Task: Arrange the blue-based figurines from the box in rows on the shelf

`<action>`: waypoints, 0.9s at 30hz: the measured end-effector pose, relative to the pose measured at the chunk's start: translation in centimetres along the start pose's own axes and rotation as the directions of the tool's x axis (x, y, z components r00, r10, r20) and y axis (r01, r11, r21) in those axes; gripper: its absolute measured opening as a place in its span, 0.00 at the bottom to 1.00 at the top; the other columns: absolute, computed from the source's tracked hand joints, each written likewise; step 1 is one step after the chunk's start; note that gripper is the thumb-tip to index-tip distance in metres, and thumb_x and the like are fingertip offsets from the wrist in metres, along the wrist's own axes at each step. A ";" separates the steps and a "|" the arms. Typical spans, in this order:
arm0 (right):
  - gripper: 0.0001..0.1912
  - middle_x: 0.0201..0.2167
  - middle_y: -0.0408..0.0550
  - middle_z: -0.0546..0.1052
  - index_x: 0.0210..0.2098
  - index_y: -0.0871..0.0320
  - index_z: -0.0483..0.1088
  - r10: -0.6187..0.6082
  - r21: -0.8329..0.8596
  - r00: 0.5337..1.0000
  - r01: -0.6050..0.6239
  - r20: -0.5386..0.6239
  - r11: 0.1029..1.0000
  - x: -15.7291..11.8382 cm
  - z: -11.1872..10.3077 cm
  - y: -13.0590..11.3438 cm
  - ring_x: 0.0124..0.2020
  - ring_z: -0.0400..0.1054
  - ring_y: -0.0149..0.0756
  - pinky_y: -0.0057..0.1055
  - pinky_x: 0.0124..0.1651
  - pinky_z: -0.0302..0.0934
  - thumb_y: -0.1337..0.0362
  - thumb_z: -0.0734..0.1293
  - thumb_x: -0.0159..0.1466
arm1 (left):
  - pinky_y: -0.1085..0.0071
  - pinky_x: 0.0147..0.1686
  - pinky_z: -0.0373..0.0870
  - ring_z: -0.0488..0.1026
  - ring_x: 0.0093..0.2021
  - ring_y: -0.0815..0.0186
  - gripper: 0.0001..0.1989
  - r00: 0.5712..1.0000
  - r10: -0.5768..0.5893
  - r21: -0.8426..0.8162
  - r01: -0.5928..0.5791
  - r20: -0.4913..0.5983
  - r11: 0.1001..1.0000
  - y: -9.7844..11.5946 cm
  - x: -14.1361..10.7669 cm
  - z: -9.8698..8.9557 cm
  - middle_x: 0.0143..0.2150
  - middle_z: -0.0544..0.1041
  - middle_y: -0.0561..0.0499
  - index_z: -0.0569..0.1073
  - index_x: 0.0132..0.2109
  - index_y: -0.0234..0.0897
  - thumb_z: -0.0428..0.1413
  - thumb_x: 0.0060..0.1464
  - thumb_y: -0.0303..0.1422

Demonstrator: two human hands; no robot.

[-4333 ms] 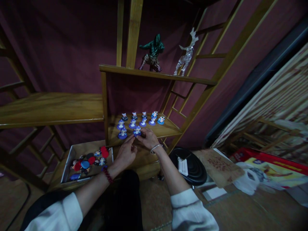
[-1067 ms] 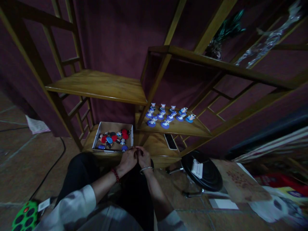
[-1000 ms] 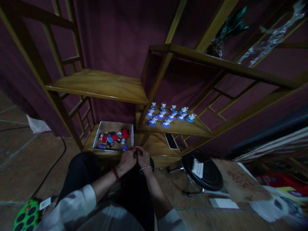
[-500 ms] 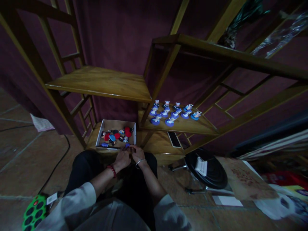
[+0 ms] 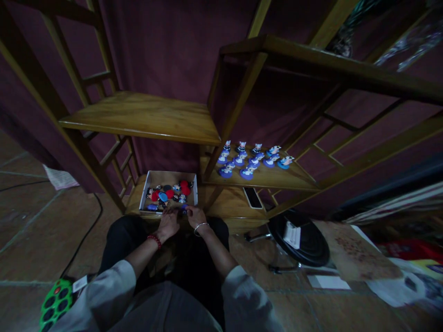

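A shallow white cardboard box holds a jumble of small figurines and round red, blue and dark pieces. At its front rim, my right hand pinches a small purple figurine, partly hidden by the fingers. My left hand, a red bead bracelet at its wrist, lies over the box's front edge just left of that, its fingers apart and nothing visible in them. Several figurines on purple and blue bases stand in rows on the shelf to the right.
The wooden shelf unit has a higher board above the box. A phone lies on the lowest board, right of the box. On the floor stand a black round stool and, at the lower left, a green object with dark round spots.
My left hand has drawn away from the purple figurine, moving left along the box's front rim. My right hand stays at the figurine. The view has shifted slightly.
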State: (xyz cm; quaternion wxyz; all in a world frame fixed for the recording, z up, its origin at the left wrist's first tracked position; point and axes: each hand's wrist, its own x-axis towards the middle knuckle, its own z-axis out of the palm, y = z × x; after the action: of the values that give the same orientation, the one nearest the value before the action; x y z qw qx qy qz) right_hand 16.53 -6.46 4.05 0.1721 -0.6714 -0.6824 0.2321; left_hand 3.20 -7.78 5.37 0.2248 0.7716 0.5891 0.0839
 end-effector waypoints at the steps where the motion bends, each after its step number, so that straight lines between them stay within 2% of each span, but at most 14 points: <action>1: 0.15 0.39 0.44 0.76 0.40 0.55 0.71 -0.001 -0.020 1.000 0.001 0.016 1.000 0.1 0.0 -0.1 0.41 0.69 0.31 0.23 0.45 0.60 0.70 0.57 0.58 | 0.62 0.56 0.50 0.60 0.55 0.60 0.20 1.000 0.001 0.006 -0.001 -0.008 1.000 -0.3 0.0 0.0 0.51 0.69 0.42 0.67 0.47 0.33 0.46 0.45 0.22; 9: 0.15 0.38 0.46 0.76 0.41 0.55 0.71 -0.013 -0.151 0.996 0.025 0.086 0.988 0.7 -0.1 -0.7 0.39 0.70 0.31 0.22 0.41 0.59 0.68 0.56 0.59 | 0.66 0.54 0.52 0.63 0.53 0.63 0.18 0.998 0.040 0.066 -0.037 -0.050 0.997 -2.0 -0.1 0.2 0.49 0.71 0.44 0.69 0.44 0.34 0.46 0.45 0.22; 15: 0.14 0.37 0.47 0.76 0.41 0.54 0.71 0.019 -0.221 0.989 0.014 0.148 0.975 1.4 0.1 -0.9 0.38 0.70 0.33 0.24 0.39 0.58 0.64 0.56 0.61 | 0.65 0.55 0.52 0.65 0.51 0.62 0.16 0.995 0.000 0.097 0.010 -0.095 0.995 -3.7 0.0 0.1 0.48 0.72 0.45 0.70 0.45 0.34 0.47 0.50 0.32; 19: 0.15 0.38 0.48 0.76 0.40 0.54 0.71 0.027 -0.284 0.985 0.024 0.173 0.959 1.7 0.5 -1.0 0.39 0.69 0.33 0.25 0.40 0.57 0.61 0.55 0.62 | 0.65 0.55 0.51 0.65 0.51 0.62 0.17 0.995 -0.012 0.099 0.022 -0.103 0.995 -4.7 0.0 0.1 0.47 0.72 0.44 0.70 0.45 0.33 0.47 0.50 0.34; 27: 0.21 0.40 0.52 0.75 0.39 0.59 0.70 0.002 -0.330 0.974 0.074 0.226 0.941 1.9 0.8 -1.3 0.43 0.67 0.36 0.30 0.46 0.55 0.58 0.49 0.64 | 0.62 0.55 0.51 0.63 0.52 0.59 0.20 0.996 -0.014 0.107 0.024 -0.093 0.994 -5.1 0.0 0.3 0.50 0.71 0.45 0.69 0.48 0.35 0.49 0.48 0.37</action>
State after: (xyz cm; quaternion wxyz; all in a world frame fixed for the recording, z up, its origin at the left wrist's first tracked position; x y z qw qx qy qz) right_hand 14.98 -4.66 3.97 -0.0183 -0.6481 -0.7391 0.1829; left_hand -1.11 -6.85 2.85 0.1562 0.7721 0.6101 0.0853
